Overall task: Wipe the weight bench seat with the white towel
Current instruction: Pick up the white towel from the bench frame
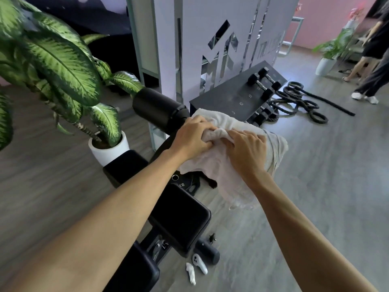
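Both hands bunch the white towel point(212, 163): left hand point(192, 138) and right hand point(246, 151) clamped on it, beside the black foam roller point(159, 109), probably above the bench seat point(179, 216). Potted plant point(109, 147) beyond the seat; dumbbell rack point(235, 98) behind the towel.

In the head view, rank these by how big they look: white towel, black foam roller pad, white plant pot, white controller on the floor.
1. white towel
2. black foam roller pad
3. white plant pot
4. white controller

Towel sits nearest the camera, so its lead may be exaggerated.
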Action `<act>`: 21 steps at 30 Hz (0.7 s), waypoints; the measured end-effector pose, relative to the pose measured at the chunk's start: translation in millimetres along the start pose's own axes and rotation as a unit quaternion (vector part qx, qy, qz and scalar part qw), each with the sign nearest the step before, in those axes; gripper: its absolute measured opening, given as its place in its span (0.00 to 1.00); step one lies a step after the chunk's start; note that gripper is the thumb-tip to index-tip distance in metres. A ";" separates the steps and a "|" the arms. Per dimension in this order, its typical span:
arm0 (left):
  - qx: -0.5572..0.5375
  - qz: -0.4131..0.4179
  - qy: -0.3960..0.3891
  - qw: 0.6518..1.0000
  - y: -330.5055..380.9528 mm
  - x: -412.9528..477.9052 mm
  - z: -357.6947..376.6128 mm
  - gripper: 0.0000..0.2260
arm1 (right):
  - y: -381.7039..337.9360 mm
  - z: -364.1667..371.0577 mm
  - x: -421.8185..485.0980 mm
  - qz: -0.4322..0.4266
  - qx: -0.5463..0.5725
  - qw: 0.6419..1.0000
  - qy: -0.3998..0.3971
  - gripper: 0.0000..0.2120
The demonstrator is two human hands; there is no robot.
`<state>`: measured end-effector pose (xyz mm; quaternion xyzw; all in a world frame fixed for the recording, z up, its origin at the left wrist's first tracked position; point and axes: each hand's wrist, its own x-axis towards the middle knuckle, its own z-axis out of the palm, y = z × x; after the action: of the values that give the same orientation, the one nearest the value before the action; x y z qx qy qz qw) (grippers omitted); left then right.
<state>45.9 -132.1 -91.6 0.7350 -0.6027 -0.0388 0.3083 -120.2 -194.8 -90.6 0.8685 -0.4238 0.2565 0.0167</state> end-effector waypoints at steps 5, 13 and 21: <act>0.016 -0.022 0.071 0.997 -9.1 -21.5 -41.4 0.21 | -31.1 -18.7 2.4 -0.058 0.069 0.996 0.007 0.16; 0.125 -0.163 0.160 0.966 -66.5 -166.2 -183.2 0.22 | -202.0 -35.6 -22.2 -0.210 0.217 0.952 -0.043 0.14; 0.177 -0.376 0.195 0.888 -115.3 -442.7 -303.5 0.22 | -434.2 -33.8 -172.9 -0.365 0.333 0.849 -0.189 0.14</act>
<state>155.5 403.7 -43.6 0.9419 -0.2056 0.0994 0.2465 100.5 217.4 -58.9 0.9459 0.0393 0.1887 -0.2610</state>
